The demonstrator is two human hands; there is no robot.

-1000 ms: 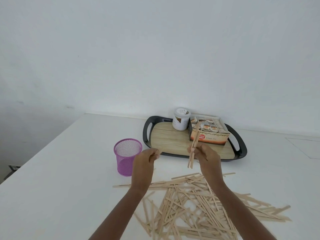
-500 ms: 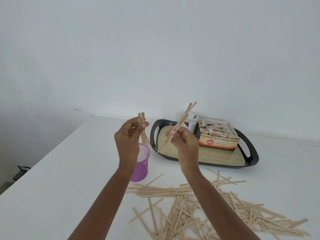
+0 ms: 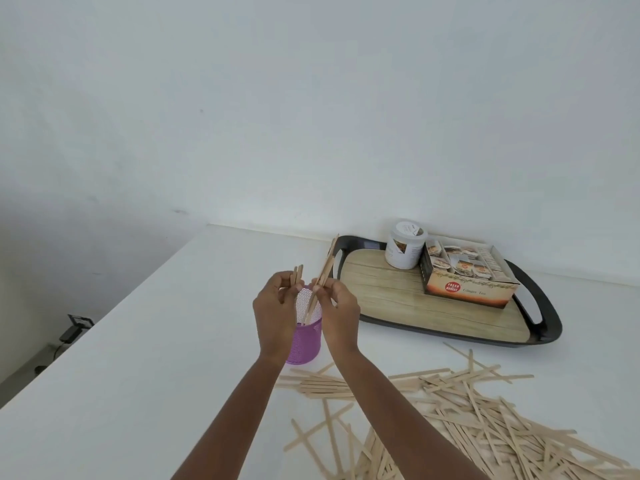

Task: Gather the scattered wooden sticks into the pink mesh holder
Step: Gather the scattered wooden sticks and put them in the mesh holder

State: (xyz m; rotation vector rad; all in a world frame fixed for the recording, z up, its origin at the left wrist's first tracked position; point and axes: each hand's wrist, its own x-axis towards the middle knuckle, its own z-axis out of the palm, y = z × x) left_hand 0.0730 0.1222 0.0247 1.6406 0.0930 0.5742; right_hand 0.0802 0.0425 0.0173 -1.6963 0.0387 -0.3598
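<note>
step: dropping sticks in holder [image 3: 304,337], mid-frame | both hands pinching sticks: left [image 3: 275,311], right [image 3: 337,311] | next: let go, grab more

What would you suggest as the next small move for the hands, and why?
Probably lower and release the right hand's sticks into the holder: their lower ends already point into its mouth, while the left hand holds a shorter bunch just above the rim.

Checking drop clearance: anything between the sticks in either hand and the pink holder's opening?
Nothing visible blocks it. Left hand and right hand hold their sticks right above the pink mesh holder; the lower tips already dip into its mouth. Tray sits off to the right.
</note>
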